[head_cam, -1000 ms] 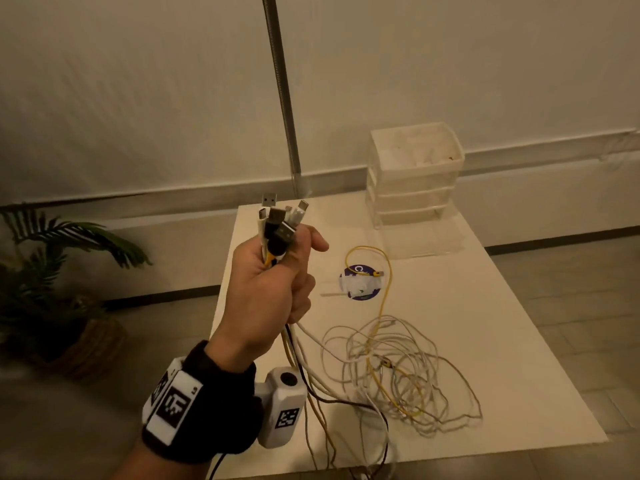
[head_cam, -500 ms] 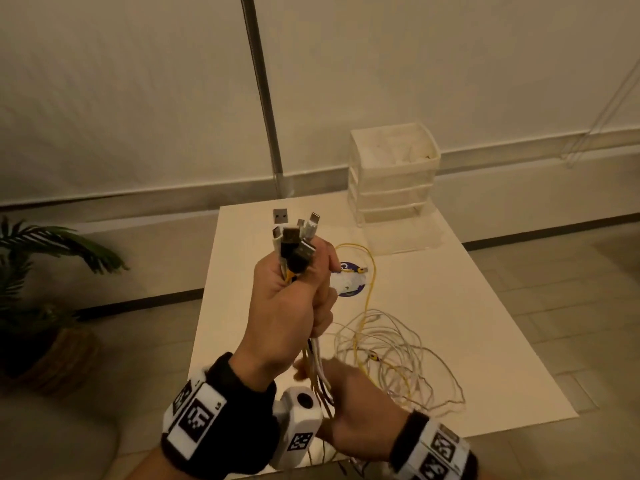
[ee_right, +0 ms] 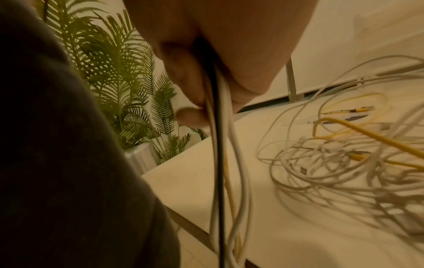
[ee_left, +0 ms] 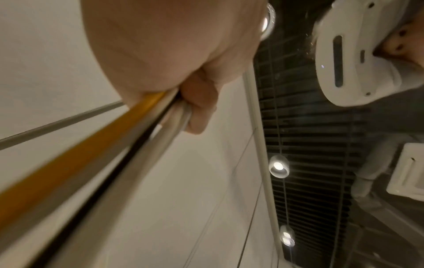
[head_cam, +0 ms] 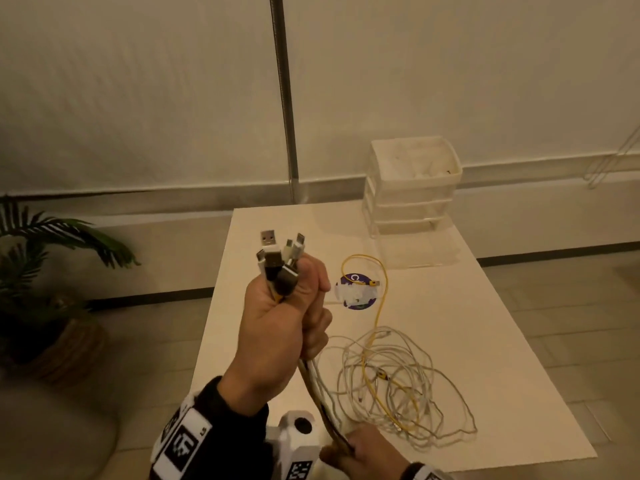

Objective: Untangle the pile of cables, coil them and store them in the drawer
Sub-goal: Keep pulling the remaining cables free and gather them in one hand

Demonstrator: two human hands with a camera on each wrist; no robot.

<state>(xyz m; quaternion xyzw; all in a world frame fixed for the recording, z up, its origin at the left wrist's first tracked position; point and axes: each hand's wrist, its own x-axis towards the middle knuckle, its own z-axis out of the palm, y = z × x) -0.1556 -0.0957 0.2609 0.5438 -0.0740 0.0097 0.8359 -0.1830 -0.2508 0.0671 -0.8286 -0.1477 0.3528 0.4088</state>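
My left hand [head_cam: 284,317] is raised over the table's left side and grips a bundle of cables, several USB plugs [head_cam: 277,258] sticking up out of the fist. The bundle [head_cam: 320,396] of white, black and yellow cords runs taut down to my right hand [head_cam: 360,452] at the near edge, which grips it lower down. In the right wrist view the cords [ee_right: 220,163] hang below the fingers. A loose tangle of white and yellow cables [head_cam: 391,386] lies on the white table [head_cam: 485,341]. A white drawer unit [head_cam: 412,188] stands at the far right corner.
A round purple and white sticker [head_cam: 356,292] lies mid-table under a yellow cable loop. A potted palm [head_cam: 41,271] stands on the floor to the left. A metal pole [head_cam: 285,98] rises behind the table. Tiled floor lies to the right.
My right hand came up from below, took hold of the bundle under the left fist, and slid down along it to the table's near edge. The left hand stays raised.
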